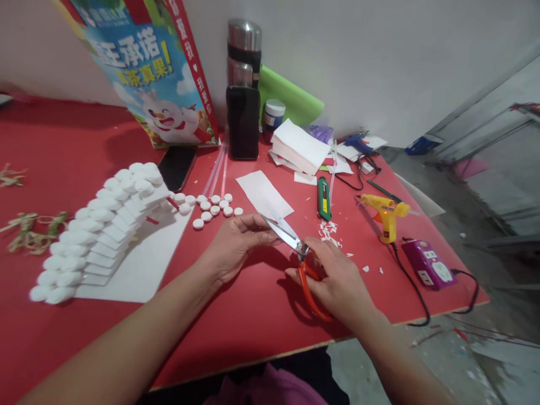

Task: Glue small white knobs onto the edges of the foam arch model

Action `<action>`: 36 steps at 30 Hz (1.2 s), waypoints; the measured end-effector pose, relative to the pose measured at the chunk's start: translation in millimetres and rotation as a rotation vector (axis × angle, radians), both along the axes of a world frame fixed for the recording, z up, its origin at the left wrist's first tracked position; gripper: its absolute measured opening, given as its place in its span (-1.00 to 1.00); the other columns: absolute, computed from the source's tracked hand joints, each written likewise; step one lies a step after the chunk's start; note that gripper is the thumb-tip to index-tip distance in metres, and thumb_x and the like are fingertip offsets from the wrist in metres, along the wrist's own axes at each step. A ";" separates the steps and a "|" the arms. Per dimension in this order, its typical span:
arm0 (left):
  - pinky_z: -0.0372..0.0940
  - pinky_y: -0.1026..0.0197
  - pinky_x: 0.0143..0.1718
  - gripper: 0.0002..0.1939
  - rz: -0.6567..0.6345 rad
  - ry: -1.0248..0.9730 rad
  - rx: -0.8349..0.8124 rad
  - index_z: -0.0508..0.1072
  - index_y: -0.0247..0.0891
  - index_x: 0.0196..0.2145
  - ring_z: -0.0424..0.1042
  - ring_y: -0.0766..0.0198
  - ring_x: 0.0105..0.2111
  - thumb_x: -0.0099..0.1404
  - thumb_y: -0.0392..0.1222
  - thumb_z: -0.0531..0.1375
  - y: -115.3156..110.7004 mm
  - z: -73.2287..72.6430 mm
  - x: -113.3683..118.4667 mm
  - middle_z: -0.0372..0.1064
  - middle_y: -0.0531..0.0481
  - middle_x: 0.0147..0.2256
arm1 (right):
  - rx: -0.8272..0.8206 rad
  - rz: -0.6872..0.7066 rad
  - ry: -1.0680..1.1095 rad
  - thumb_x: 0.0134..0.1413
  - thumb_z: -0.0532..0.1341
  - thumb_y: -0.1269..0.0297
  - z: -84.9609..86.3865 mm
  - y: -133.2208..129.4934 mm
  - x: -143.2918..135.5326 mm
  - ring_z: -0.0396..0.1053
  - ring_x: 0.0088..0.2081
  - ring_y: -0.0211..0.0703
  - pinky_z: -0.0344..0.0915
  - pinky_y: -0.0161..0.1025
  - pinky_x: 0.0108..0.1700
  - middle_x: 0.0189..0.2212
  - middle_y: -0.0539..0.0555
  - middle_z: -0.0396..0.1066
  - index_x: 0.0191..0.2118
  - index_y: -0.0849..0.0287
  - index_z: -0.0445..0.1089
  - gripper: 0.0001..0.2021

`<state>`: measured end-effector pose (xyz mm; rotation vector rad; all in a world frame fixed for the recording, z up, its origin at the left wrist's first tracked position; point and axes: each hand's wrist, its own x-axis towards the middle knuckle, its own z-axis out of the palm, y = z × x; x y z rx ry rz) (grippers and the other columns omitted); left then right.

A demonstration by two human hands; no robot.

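Observation:
My right hand grips a pair of scissors with orange handles, its fingers and thumb at the loops. The blades point up and left toward my left hand, whose thumb and fingers are pinched together at the blade tips. Whatever sits in that pinch is too small or too hidden to make out. Just beyond the blades lies a white paper strip. Left of my left hand are several small round white pieces. Further left, a curved row of white discs on folded paper stands on a white sheet.
Tiny paper scraps lie near a green utility knife. A yellow glue gun and a purple power socket with cords occupy the right edge. Behind stand a phone, a steel flask and a printed bag.

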<state>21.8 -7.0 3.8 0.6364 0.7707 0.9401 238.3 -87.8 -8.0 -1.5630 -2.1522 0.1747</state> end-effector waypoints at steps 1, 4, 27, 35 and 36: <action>0.51 0.34 -0.22 -0.75 -0.011 -0.005 0.003 0.68 -0.33 -0.43 0.60 0.34 -0.40 -0.10 -0.33 0.60 0.0 0.0 -0.1 0.63 -0.03 -0.43 | 0.000 -0.005 0.017 0.36 0.31 -0.07 -0.4 -0.9 -0.5 0.58 -0.17 0.11 0.51 -0.06 -0.18 -0.13 0.22 0.58 0.16 0.18 0.40 -0.53; 0.52 0.35 -0.24 -0.71 -0.026 -0.034 -0.017 0.67 -0.32 -0.42 0.62 0.32 -0.41 -0.10 -0.30 0.64 0.3 -0.4 -1.3 0.63 -0.02 -0.43 | 0.005 -0.039 0.085 0.38 0.28 -0.08 0.9 -2.8 -0.5 0.58 -0.16 0.08 0.50 -0.10 -0.17 -0.10 0.20 0.60 0.13 0.14 0.43 -0.57; 0.50 0.42 -0.34 -0.76 -0.160 -0.084 -0.097 0.74 -0.41 -0.24 0.59 0.35 -0.42 0.12 -0.28 0.55 8.1 -7.8 -11.0 0.64 -0.15 -0.40 | -0.335 -0.222 0.256 0.16 0.42 -0.08 11.4 -0.5 34.2 0.53 0.02 0.14 0.49 0.04 0.01 0.10 0.20 0.49 0.24 0.01 0.33 -0.39; 0.55 0.28 -0.25 -0.69 -0.055 0.028 -0.074 0.69 -0.34 -0.24 0.62 0.29 -0.40 0.06 -0.25 0.59 5.0 -6.8 -4.8 0.64 -0.06 -0.37 | -0.232 -0.015 0.060 0.20 0.41 -0.11 19.8 -2.7 21.9 0.54 -0.08 0.17 0.53 0.07 -0.05 -0.03 0.25 0.49 0.23 0.09 0.35 -0.39; 0.55 0.27 -0.26 -0.69 -0.039 0.055 -0.055 0.67 -0.34 -0.23 0.61 0.29 -0.42 0.07 -0.24 0.58 4.7 -6.9 -4.4 0.64 -0.04 -0.37 | -0.206 -0.017 0.036 0.20 0.41 -0.11 19.7 -2.4 21.1 0.54 -0.08 0.19 0.53 0.08 -0.07 -0.03 0.26 0.48 0.24 0.09 0.35 -0.39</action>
